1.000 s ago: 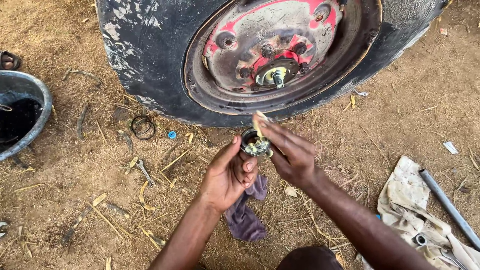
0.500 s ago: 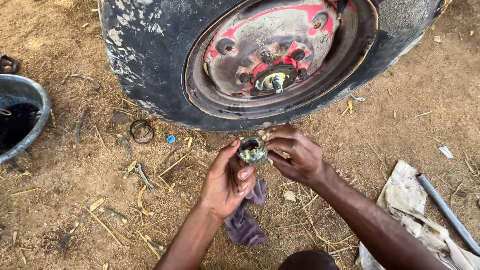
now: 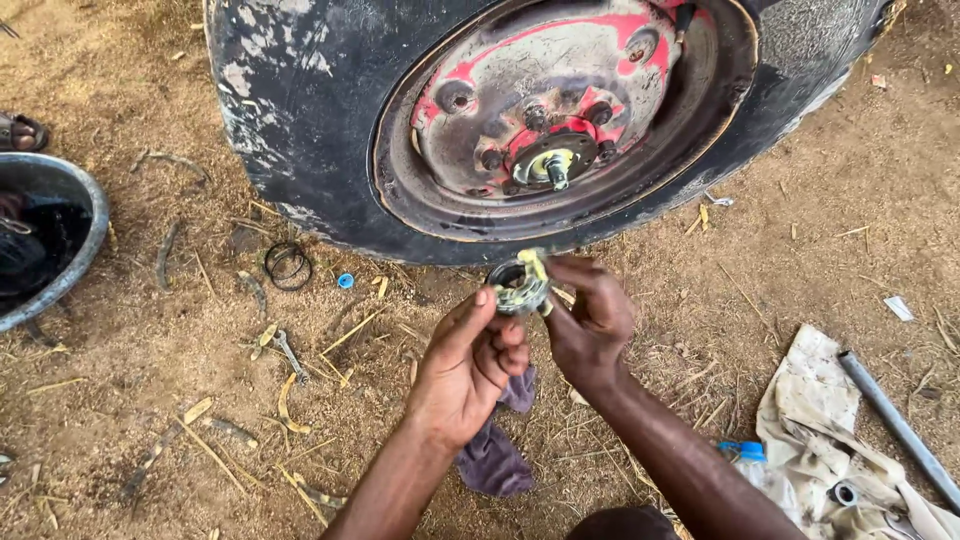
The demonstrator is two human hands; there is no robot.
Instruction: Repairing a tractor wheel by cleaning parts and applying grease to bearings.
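The head view looks down at dry, straw-littered ground (image 3: 150, 390) in front of a big black tyre (image 3: 300, 90) whose red, mud-caked wheel hub (image 3: 560, 100) fills the top of the frame. A greased stub axle (image 3: 556, 168) pokes out of the hub's middle.

Just below the tyre, both hands meet around a small round bearing (image 3: 518, 285) smeared with yellowish grease. The left hand (image 3: 465, 365) comes up from below; its thumb and fingers (image 3: 510, 345) curl against the bearing's lower left side, pinching it. A purple rag (image 3: 495, 450) hangs under this hand, trapped beneath its palm. The right hand (image 3: 590, 320) closes in from the right, with its fingers pressed together on the bearing's upper right edge, where a dab of grease sits.

To the left, a metal basin (image 3: 70, 250) of dark liquid sits at the frame edge, and a sandal (image 3: 20, 132) lies above it. Black rubber rings (image 3: 287, 264) and a small blue cap (image 3: 345, 281) lie on the dirt near the tyre, with a bent metal piece (image 3: 285, 350) below them. At the lower right, a dirty cloth (image 3: 820, 420) is spread on the ground, with a grey pipe (image 3: 895, 425) across it and a blue-capped plastic bottle (image 3: 745, 462) just beside it.
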